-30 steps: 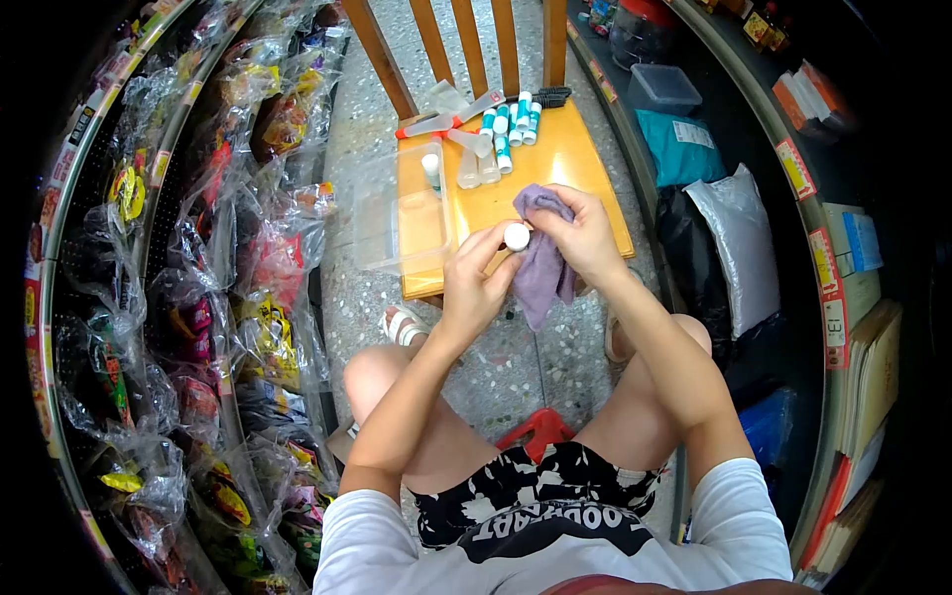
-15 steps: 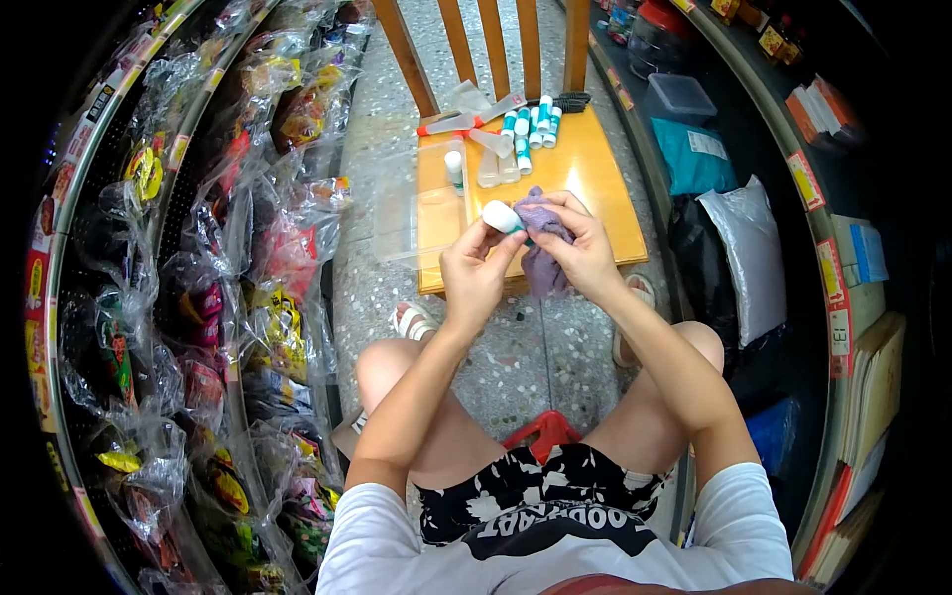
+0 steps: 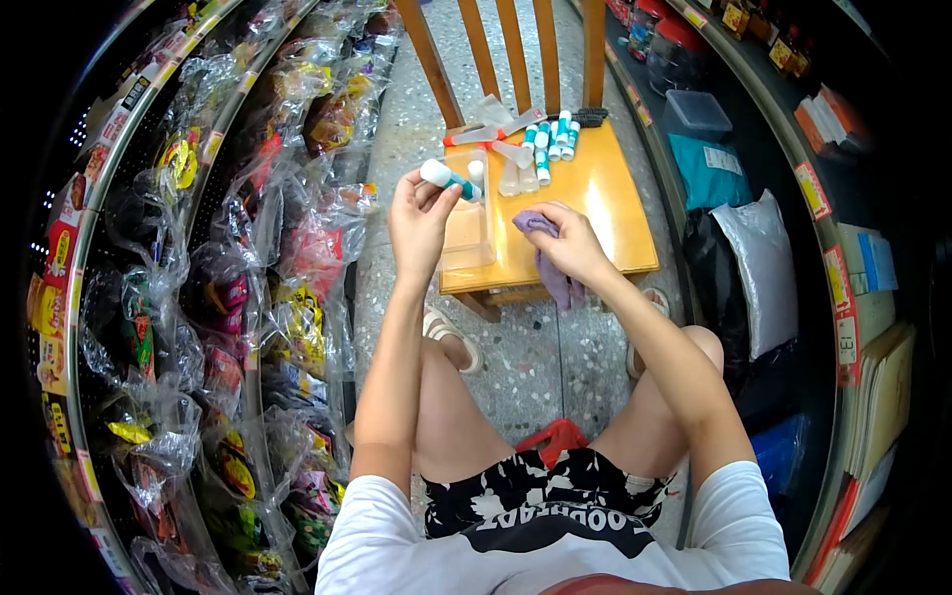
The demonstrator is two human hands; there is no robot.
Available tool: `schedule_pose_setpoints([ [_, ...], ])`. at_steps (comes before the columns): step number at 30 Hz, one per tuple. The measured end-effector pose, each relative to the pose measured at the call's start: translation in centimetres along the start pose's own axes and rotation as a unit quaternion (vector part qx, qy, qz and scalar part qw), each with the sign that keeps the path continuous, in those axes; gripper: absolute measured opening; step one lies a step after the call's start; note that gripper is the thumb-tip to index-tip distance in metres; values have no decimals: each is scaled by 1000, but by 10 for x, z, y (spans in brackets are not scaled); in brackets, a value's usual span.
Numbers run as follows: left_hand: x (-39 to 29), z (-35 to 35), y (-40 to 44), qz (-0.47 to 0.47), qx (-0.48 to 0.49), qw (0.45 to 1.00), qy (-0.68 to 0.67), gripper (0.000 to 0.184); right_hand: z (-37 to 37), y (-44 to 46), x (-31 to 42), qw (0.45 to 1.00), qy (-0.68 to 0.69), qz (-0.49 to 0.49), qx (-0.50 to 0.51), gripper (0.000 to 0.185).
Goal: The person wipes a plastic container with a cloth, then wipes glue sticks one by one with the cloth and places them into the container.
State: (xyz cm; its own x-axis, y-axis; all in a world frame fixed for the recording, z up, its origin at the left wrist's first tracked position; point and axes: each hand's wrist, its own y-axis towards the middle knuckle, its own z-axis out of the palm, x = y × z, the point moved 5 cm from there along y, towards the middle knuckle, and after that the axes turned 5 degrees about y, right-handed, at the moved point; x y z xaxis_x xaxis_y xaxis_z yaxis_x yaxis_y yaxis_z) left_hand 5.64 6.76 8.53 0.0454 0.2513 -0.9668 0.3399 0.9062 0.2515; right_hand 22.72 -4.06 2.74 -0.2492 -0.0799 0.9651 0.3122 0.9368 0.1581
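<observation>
My left hand (image 3: 418, 223) is closed round a glue stick (image 3: 460, 183) with a white cap and teal label, tilted above a clear plastic box (image 3: 482, 238). Inside that box stands another white-capped stick (image 3: 476, 171). A crumpled purple cloth (image 3: 557, 285) hangs from my right hand (image 3: 577, 250), whose fingers are pinched on it over the front of the wooden chair seat (image 3: 605, 223). Several more teal glue sticks (image 3: 542, 159) lie grouped toward the back of the seat. Beside them are several translucent bottles (image 3: 511, 177), some with red caps.
Dark bristly brushes (image 3: 592, 117) lie by the chair's slatted back (image 3: 511, 55). Shelves of plastic-wrapped snacks (image 3: 302, 322) line the left. On the right shelves are a teal parcel (image 3: 709, 169), a silver bag (image 3: 759, 273) and a clear tub (image 3: 697, 111). Below me is a red stool (image 3: 555, 436).
My hands have moved apart. The left carried the glue stick leftward and up, away from the cloth, to above the box; the right keeps the cloth. The view has shifted slightly.
</observation>
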Motion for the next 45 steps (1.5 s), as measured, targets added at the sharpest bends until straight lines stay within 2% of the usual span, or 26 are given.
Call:
schedule_pose_setpoints([
  [2, 17, -6, 17, -13, 22, 999, 44, 32, -1, 4, 2, 1000, 2, 30, 10, 26],
  [5, 49, -6, 34, -42, 64, 994, 74, 34, -3, 9, -1, 1000, -4, 17, 14, 26],
  [6, 53, -9, 39, -42, 51, 979, 192, 35, -5, 10, 1, 1000, -25, 5, 6, 27],
  [9, 71, -6, 46, -106, 64, 945, 302, 35, -8, 12, 1, 1000, -30, 3, 7, 27],
  [10, 81, -4, 50, -79, 67, 946, 306, 38, -8, 13, 1, 1000, -27, 4, 6, 27],
  [13, 104, 1, 53, -135, 92, 939, 302, 36, -10, 12, -3, 1000, -27, 4, 6, 28],
  [17, 114, 6, 56, -148, 103, 923, 340, 30, -13, 10, -2, 999, -43, -2, 20, 28],
  [20, 124, 8, 62, -99, 103, 916, 374, 29, -14, 9, 0, 998, -48, 3, 28, 28],
  [32, 121, 14, 68, -82, 90, 897, 426, 47, -16, 7, 4, 998, -48, 1, 43, 25],
  [35, 119, 14, 67, -90, 91, 892, 434, 46, -18, 6, 7, 998, -50, -2, 41, 25],
  [45, 112, 16, 60, -121, 117, 912, 375, 54, -29, 4, 1, 998, -60, -2, 32, 26],
])
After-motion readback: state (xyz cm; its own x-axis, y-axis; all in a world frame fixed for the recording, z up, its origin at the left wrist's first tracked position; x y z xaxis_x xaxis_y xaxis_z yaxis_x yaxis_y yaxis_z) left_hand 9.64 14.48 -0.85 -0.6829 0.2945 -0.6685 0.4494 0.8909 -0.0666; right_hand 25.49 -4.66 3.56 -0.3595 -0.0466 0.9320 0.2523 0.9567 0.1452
